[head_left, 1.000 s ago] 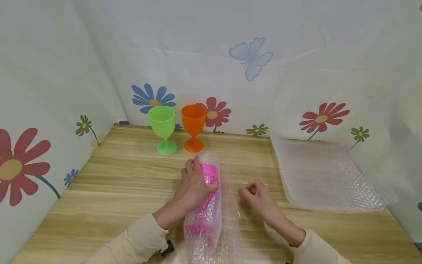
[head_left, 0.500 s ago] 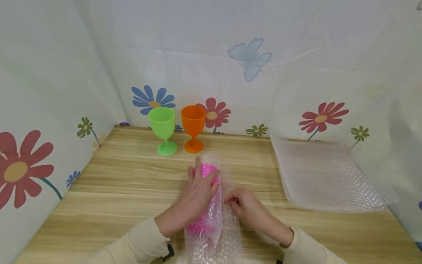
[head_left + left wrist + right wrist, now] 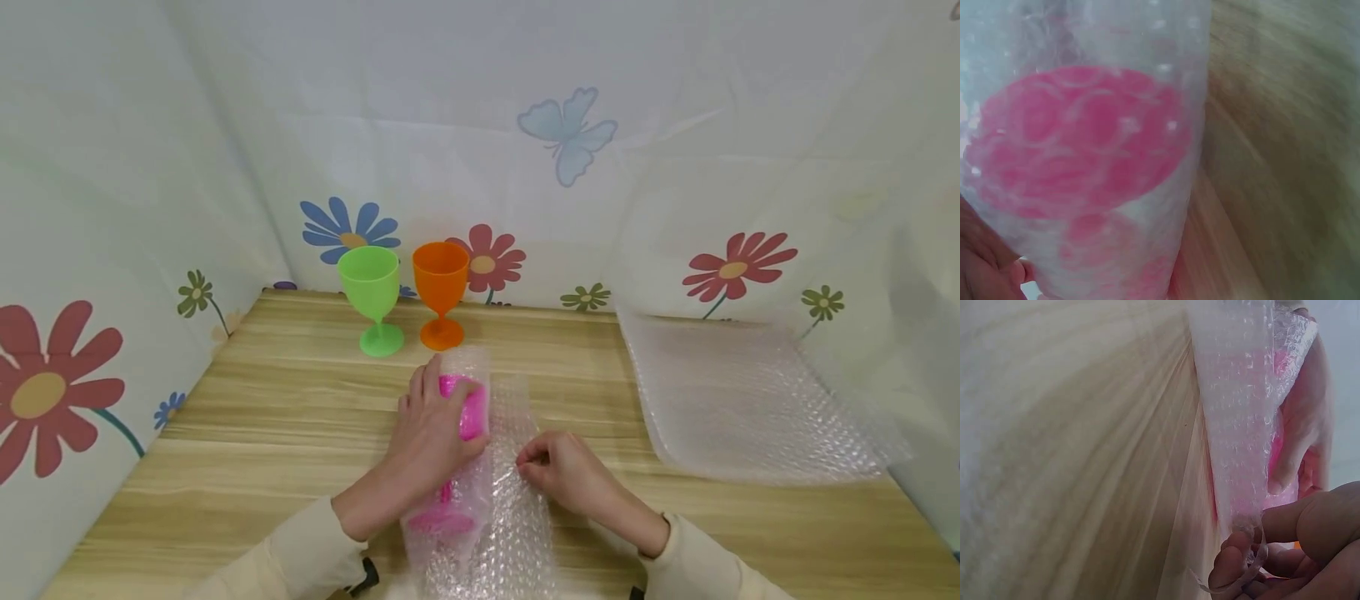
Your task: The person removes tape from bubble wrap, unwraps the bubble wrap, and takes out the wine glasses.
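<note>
A pink goblet lies inside bubble wrap at the front middle of the table, its round foot toward me. My left hand grips the wrapped bowl from the left, fingers over the far side and thumb on the right. At the wrap's loose right-hand edge, my right hand pinches the film between thumb and fingers. The right wrist view shows a thin clear strip curling from these fingers; I cannot tell whether it is part of the wrap. Through the bubbles, the left wrist view shows the pink foot.
Behind the wrapped goblet stand a green goblet and an orange goblet, both upright. Another sheet of bubble wrap lies at the right of the wooden table. A flower-printed cloth hangs behind.
My right hand has come left to the wrap's edge and now pinches it. The left hand has shifted slightly left with the wrapped goblet, and more of the loose flap shows.
</note>
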